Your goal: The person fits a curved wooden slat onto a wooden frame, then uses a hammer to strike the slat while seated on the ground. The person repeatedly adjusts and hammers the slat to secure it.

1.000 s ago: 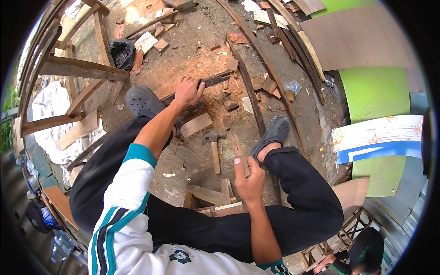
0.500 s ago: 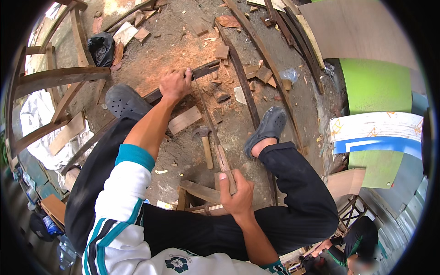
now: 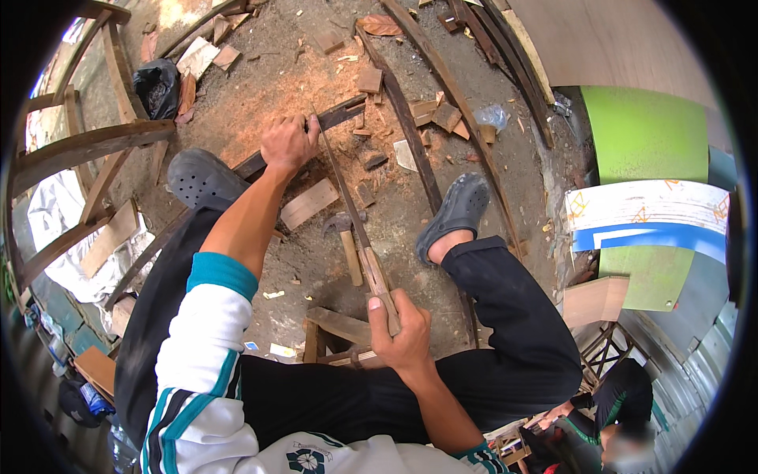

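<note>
My right hand (image 3: 403,330) is closed around the wooden handle of a handsaw (image 3: 347,193), its thumb lying along the top. The narrow blade points away from me, and its far end meets a dark wooden strip (image 3: 341,112) low over the ground. My left hand (image 3: 290,142) grips that strip just left of the blade, with the thumb beside the saw. Its fingers' undersides are hidden. A grey clog (image 3: 207,180) on my left foot lies across the strip's nearer stretch. Just left of the saw handle, a hammer (image 3: 350,251) rests on the ground.
Sawdust and several wood offcuts (image 3: 309,203) litter the ground. Long dark strips (image 3: 410,130) run past my right clog (image 3: 455,213). A wooden frame (image 3: 95,148) stands at left, near a black plastic bag (image 3: 157,88). Green panels (image 3: 647,134) lean at right. Another person (image 3: 620,403) crouches lower right.
The whole view has shifted slightly, so things appear a little further left and up. Both hands keep their holds on the saw and the wooden strip, and the blade stays at the strip.
</note>
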### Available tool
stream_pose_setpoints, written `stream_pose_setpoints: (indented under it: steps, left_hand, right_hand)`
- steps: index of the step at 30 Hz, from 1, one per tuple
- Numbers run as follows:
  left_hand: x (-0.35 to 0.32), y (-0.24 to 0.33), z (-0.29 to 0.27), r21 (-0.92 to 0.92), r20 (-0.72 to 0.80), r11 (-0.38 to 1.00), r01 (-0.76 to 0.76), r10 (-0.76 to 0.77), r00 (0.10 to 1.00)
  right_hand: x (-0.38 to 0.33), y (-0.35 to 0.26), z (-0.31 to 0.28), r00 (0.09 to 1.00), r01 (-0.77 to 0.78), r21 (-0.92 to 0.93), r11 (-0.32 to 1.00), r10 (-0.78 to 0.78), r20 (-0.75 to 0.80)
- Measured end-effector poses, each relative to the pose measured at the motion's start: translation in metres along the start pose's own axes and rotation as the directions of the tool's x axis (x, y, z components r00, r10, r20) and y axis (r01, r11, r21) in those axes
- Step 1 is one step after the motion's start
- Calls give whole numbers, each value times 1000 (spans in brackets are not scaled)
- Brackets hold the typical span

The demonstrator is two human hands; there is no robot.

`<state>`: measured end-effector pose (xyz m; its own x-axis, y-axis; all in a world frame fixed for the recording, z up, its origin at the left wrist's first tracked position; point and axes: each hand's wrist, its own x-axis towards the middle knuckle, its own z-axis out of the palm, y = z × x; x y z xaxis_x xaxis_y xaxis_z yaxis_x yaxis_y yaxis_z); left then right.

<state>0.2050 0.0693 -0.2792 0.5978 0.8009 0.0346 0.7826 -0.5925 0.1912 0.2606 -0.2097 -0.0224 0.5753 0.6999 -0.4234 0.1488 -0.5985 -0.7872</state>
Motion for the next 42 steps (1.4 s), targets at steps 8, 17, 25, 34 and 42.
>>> stream_pose_setpoints:
  steps: [8, 17, 25, 34, 42]
  left_hand:
    - [1, -4, 3, -5, 23, 1000, -17, 18, 1000]
    - [1, -2, 5, -5, 68, 1000, -3, 3, 998]
    - [-2, -1, -2, 0, 58, 1000, -14, 14, 998]
    - [1, -3, 1, -58, 17, 998, 9, -8, 1000]
    - [6, -6, 3, -59, 113, 996, 74, -67, 991]
  right_hand:
    - [50, 19, 34, 999, 40, -5, 999, -40, 13]
    - [77, 29, 40, 999, 35, 32, 999, -36, 26]
    - [34, 13, 8, 1000, 11, 65, 998, -11, 5]
    - [27, 13, 8, 1000, 27, 40, 999, -26, -17]
    - [123, 29, 56, 995, 104, -83, 991, -102, 21]
